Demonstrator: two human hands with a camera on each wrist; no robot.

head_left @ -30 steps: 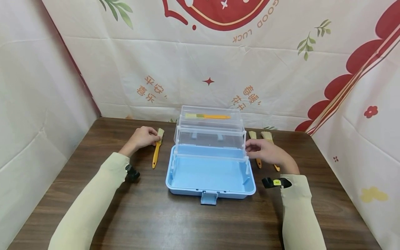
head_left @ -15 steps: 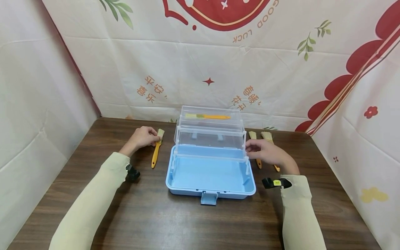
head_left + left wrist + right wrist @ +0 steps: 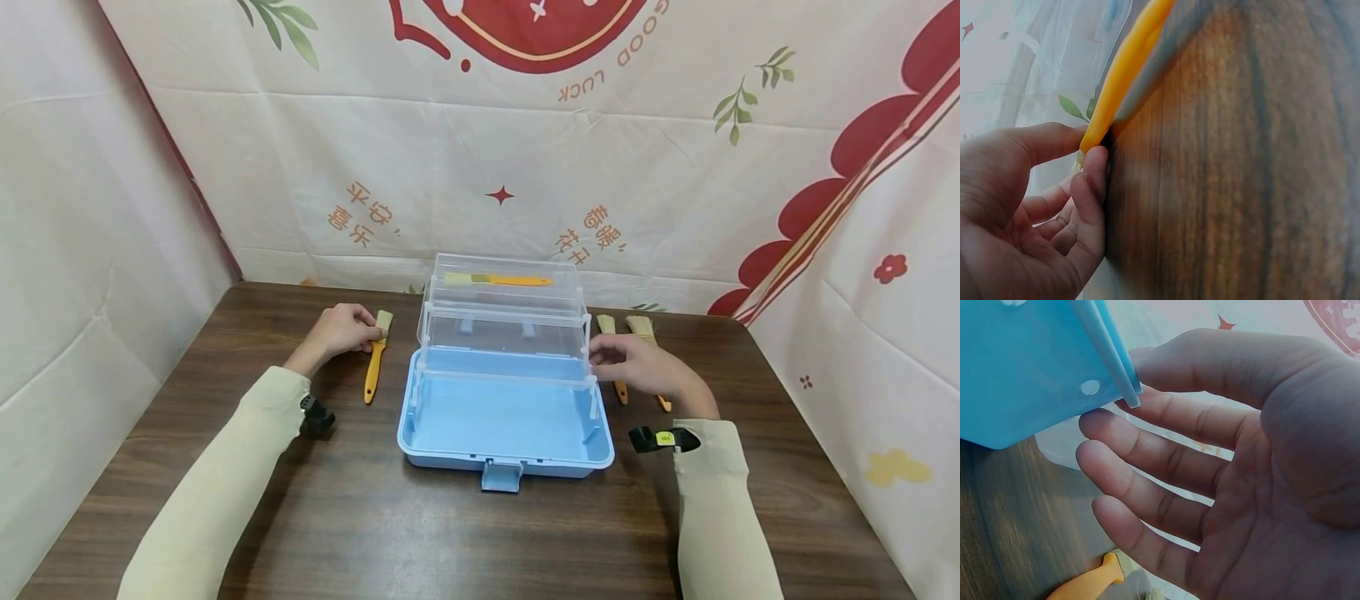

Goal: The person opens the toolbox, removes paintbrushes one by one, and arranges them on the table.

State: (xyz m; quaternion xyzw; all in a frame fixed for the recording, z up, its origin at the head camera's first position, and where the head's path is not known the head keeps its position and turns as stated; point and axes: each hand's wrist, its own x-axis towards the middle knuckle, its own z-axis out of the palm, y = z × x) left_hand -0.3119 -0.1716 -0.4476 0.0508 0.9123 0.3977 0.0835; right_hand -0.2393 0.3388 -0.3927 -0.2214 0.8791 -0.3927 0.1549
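My left hand (image 3: 341, 329) pinches a yellow-handled paintbrush (image 3: 372, 375) left of the box, around where handle meets ferrule. In the left wrist view, the thumb and a fingertip close on the brush's yellow handle (image 3: 1119, 75), which slants up beside the table; its bristles are mostly hidden by the fingers. At centre stands a light-blue toolbox (image 3: 502, 417), lid back and clear trays raised. My right hand (image 3: 637, 362) is at its right side. The right wrist view has thumb and index finger gripping the edge of the blue toolbox (image 3: 1022, 375), the other fingers loosely extended.
Another paintbrush (image 3: 517, 281) lies in the top clear tray. Two more, a narrower paintbrush (image 3: 606, 323) and a wider paintbrush (image 3: 643, 327), lie right of the box, partly behind the right hand. The box's latch (image 3: 502, 476) hangs down in front. A printed cloth (image 3: 480, 150) backs the table.
The paintbrush in the left hand has shifted very slightly left and toward the body. The right hand and the toolbox stay where they were.
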